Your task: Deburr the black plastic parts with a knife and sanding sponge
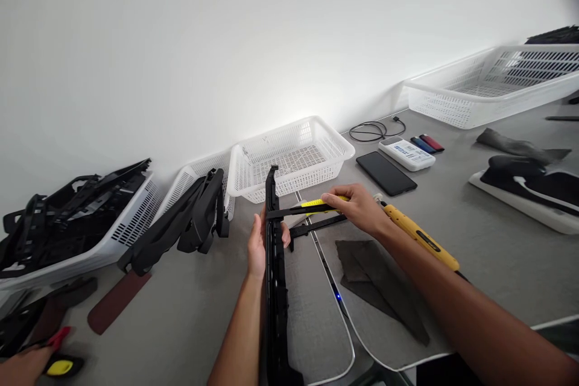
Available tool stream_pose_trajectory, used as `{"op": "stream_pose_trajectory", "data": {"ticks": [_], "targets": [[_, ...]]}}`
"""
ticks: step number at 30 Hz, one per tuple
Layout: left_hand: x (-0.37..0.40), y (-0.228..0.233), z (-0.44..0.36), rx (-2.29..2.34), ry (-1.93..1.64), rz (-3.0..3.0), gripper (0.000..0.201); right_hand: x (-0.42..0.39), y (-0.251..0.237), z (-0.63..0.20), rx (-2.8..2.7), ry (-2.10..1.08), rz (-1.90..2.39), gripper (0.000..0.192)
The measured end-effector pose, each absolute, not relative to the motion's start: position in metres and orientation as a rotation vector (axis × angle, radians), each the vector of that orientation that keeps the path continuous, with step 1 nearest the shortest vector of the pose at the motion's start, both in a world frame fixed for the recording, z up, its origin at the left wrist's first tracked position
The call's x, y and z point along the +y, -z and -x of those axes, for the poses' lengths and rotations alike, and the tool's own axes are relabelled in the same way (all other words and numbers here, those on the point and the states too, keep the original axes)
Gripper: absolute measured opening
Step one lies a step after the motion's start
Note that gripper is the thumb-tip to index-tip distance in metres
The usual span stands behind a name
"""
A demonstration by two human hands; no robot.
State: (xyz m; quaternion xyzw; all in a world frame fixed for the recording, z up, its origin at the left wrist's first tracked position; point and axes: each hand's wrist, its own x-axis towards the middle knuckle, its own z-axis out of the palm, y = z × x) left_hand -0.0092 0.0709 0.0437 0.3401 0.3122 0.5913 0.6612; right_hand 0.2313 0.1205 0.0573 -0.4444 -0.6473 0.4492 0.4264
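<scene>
My left hand is wrapped round a long black plastic trim part, which runs from the bottom of the view up toward the white basket. Crosswise black arms stick out from the part to the right. In my right hand is a ridged yellow tool that looks like a utility knife, lying along the upper black arm. The tool's tip cannot be made out against the black plastic. My right fingers are closed at the tool's rear, right of my left hand.
White baskets stand along the wall; black parts fill the left one. To the right lie a phone, a yellow tool, dark cloth and a cable. Another person's hand shows bottom left.
</scene>
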Motion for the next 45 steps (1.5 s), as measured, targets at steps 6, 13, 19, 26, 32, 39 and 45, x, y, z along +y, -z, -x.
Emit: {"op": "stream_pose_trajectory", "data": {"ticks": [6, 13, 19, 26, 32, 39, 45], "targets": [[0.07, -0.044, 0.008, 0.729, -1.37, -0.73, 0.048, 0.119, -0.059, -0.231, -1.603, -0.91, 1.145, 0.047], [0.071, -0.044, 0.009, 0.692, -1.257, -0.764, 0.032, 0.119, -0.059, -0.23, -1.57, -0.829, 1.156, 0.044], [0.073, -0.042, 0.01, 0.676, -1.206, -0.761, 0.035, 0.115, -0.058, -0.226, -1.555, -0.724, 1.176, 0.038], [0.073, -0.041, 0.013, 0.664, -1.266, -0.746, 0.032, 0.112, -0.059, -0.223, -1.689, -0.533, 0.959, 0.023], [0.075, -0.039, 0.012, 0.669, -1.294, -0.737, 0.037, 0.112, -0.059, -0.226, -1.784, -0.668, 0.853, 0.017], [0.075, -0.039, 0.013, 0.663, -1.294, -0.746, 0.041, 0.115, -0.062, -0.229, -1.663, -0.893, 1.036, 0.034], [0.077, -0.037, 0.013, 0.67, -1.28, -0.759, 0.044, 0.122, -0.057, -0.233, -1.562, -1.051, 1.128, 0.053]]}}
